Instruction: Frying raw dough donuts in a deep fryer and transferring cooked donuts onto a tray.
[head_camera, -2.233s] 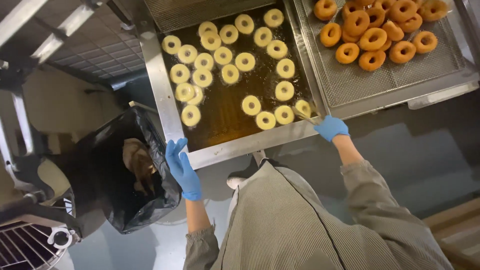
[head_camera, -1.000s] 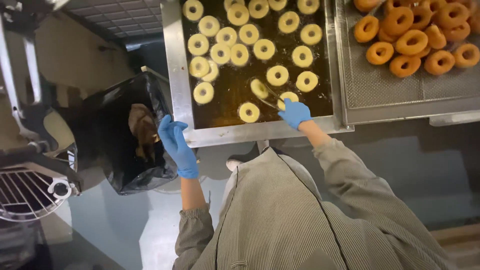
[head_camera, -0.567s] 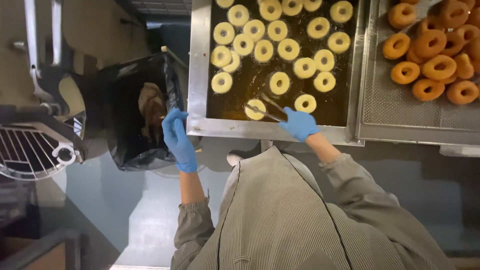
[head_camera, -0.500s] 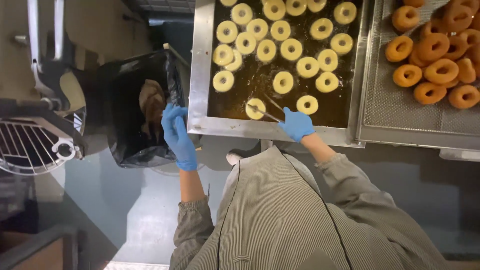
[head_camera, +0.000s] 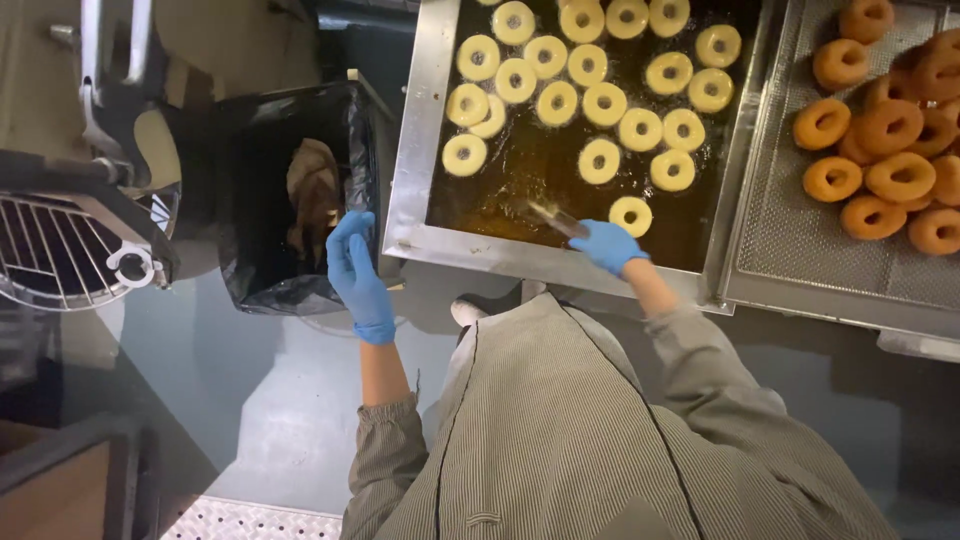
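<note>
The pair of thin wooden turning sticks now reaches over the dark oil toward the pale ring doughnut nearest the steel fryer tank's front rim, where a moment ago it was working a doughnut further left. The blue-gloved right hand grasps the sticks, its grip clenched. The blue-gloved left hand still hangs flat and released beside the black-lined waste bin, while browned doughnuts rest on the perforated metal draining tray.

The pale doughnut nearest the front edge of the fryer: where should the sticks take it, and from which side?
Through its centre hole, I'd judge. That doughnut floats flat and apart from the rest, hole up. Come from the near left, where the sticks in the right hand already point, staying clear of the fryer rim.
</note>
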